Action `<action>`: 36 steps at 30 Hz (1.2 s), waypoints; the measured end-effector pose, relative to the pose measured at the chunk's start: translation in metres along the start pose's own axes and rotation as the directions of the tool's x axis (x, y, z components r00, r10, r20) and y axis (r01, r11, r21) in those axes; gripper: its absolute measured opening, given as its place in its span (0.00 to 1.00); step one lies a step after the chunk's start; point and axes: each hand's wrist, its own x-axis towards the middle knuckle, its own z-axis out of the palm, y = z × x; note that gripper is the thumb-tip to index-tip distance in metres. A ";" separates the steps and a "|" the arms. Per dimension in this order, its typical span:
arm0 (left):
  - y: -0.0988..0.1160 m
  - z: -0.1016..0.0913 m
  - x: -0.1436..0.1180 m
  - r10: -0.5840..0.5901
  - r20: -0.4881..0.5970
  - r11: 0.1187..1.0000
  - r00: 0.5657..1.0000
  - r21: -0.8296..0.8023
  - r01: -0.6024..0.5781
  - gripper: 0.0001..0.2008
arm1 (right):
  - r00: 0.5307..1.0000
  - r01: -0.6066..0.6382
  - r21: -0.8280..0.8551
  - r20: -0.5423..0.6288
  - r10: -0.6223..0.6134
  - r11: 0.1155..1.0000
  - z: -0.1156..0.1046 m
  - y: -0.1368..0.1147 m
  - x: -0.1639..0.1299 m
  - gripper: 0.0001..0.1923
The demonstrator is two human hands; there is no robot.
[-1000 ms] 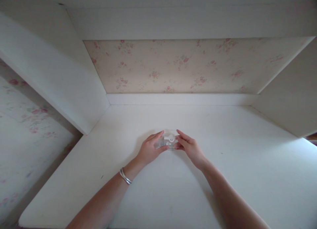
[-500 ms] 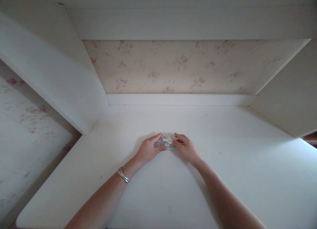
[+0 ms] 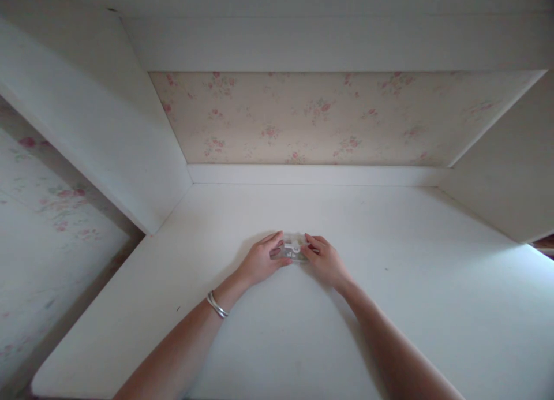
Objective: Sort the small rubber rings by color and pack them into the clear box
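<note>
A small, flat, see-through plastic case (image 3: 296,255) with white parts on or inside it lies between my hands, above or on the white desk. My left hand (image 3: 263,258) grips its left end, fingers along the far edge and thumb at the near edge. On its right end, my right hand (image 3: 324,258) closes with the index finger at the far corner and the thumb over the top face. What lies under the right fingertips is hidden. The white shapes on the case are too small to make out. A silver bangle (image 3: 217,305) circles my left wrist.
The white desk top (image 3: 285,342) spreads around both arms. A low white ledge (image 3: 320,174) and floral wallpaper (image 3: 303,117) stand behind it. White side panels (image 3: 142,175) rise left and right, and a white shelf (image 3: 329,39) overhangs the back.
Both hands keep their hold on the case. Its white round part looks smaller and flatter than before. The whole view has shifted very slightly.
</note>
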 end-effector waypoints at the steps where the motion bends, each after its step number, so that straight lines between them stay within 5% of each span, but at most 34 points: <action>1: 0.001 0.000 0.000 -0.010 0.010 1.000 1.000 0.001 0.010 0.36 | 1.000 -0.003 -0.004 -0.002 0.003 1.000 0.000 0.000 0.000 0.22; 15: 0.011 -0.006 0.000 0.030 0.058 1.000 0.998 0.002 -0.031 0.30 | 1.000 -0.008 0.012 -0.018 0.008 1.000 0.000 -0.001 -0.001 0.22; 23: 0.013 -0.007 0.002 -0.003 -0.015 0.999 1.000 0.038 0.004 0.21 | 1.000 0.009 0.076 -0.016 -0.007 0.997 0.000 -0.004 -0.003 0.22; 36: 0.006 -0.007 0.004 -0.009 0.004 0.998 1.000 0.054 0.008 0.22 | 0.999 0.023 -0.064 0.024 -0.022 0.998 -0.001 -0.008 -0.004 0.24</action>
